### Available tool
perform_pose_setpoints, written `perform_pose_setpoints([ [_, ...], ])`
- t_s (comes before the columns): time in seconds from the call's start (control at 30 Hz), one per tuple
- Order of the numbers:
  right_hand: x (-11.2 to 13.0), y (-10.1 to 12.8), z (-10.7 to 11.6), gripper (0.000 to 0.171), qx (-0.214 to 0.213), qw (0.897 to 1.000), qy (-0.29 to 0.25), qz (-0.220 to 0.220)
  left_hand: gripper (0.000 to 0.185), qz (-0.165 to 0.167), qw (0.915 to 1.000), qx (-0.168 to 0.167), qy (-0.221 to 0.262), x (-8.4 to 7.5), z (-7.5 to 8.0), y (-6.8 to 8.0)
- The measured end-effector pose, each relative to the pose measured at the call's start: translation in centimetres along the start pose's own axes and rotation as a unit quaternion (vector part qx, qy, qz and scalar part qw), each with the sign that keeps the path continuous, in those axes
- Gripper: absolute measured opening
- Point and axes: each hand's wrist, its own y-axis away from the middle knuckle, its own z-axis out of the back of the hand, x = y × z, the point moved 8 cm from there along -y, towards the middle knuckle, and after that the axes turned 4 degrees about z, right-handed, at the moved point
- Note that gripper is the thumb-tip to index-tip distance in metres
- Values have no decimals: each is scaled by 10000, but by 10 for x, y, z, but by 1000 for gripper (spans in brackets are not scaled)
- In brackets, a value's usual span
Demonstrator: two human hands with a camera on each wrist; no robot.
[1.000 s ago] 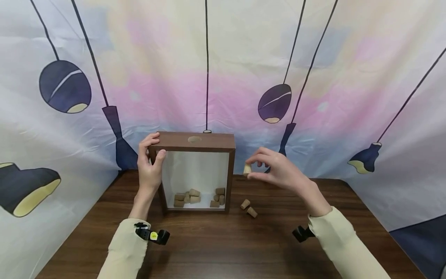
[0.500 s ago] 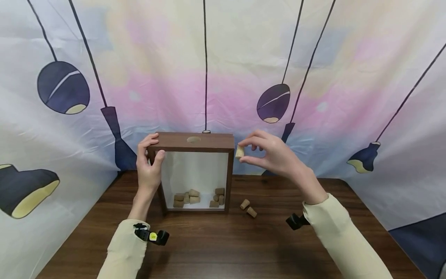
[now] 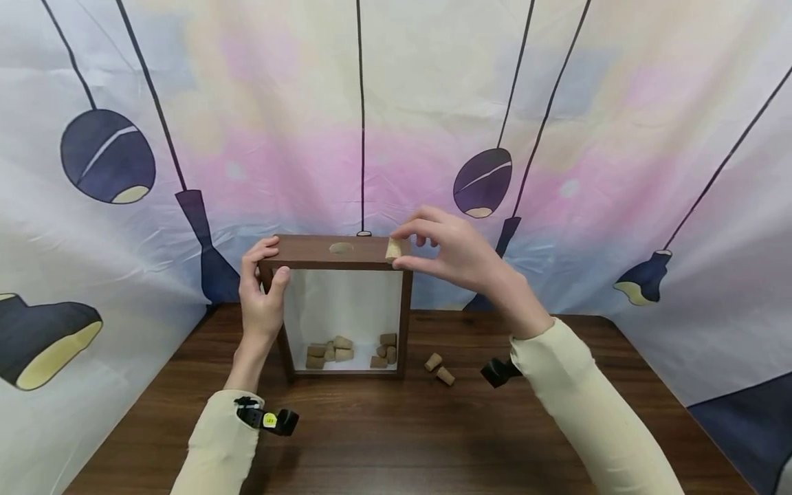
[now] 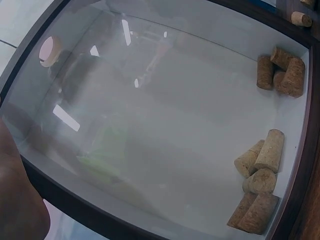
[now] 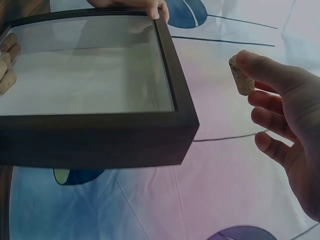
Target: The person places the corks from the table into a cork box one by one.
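A brown wooden shadow box (image 3: 405, 323) with a clear front stands upright on the table, a round hole (image 3: 342, 248) in its top. My left hand (image 3: 261, 302) grips its upper left corner, thumb on the front edge and fingers over the top. Between thumb and fingertips my right hand (image 3: 454, 251) pinches a cork stopper (image 3: 394, 249), which overlaps the top right end of the box in the head view. Inside, several corks lie on the bottom in two groups, a left cluster (image 4: 260, 180) and a right cluster (image 4: 292, 75).
Two loose corks, one (image 3: 433, 361) behind the other (image 3: 445, 376), lie on the dark wooden table (image 3: 371, 433) just right of the box. A printed cloth (image 3: 297, 137) hangs close behind. Wrist cameras (image 3: 498, 372) are strapped at both sleeves.
My right hand has risen and moved left with the cork, from beside the box to its top right end. The left hand keeps its grip on the box.
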Motion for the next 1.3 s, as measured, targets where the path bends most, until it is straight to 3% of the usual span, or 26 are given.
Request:
perform_pose_setpoints([
  [0.13,0,-13,-9,30,71,9999,-38,-64,34,-30,10000,44,-3,-14,-3,1],
  [0.37,-5,-34,-25,27,235,9991,-225,-261,35,-97,9999,16,50,-16,-2,-1],
  [0.63,-15,-49,-50,28,716,9929,-307,-899,34,-94,9999,56,80,-17,-3,-2],
  [0.87,-24,-50,-80,26,1314,9811,-415,-1355,35,-43,10000,-8,-1,10,1,1],
  [1.03,-26,-49,-90,23,1362,9787,-608,-1409,35,-29,10000,14,3,20,2,2],
  [1.3,-28,-45,-90,28,1135,9789,-340,-1667,35,-48,10000,15,6,-11,-1,1],
])
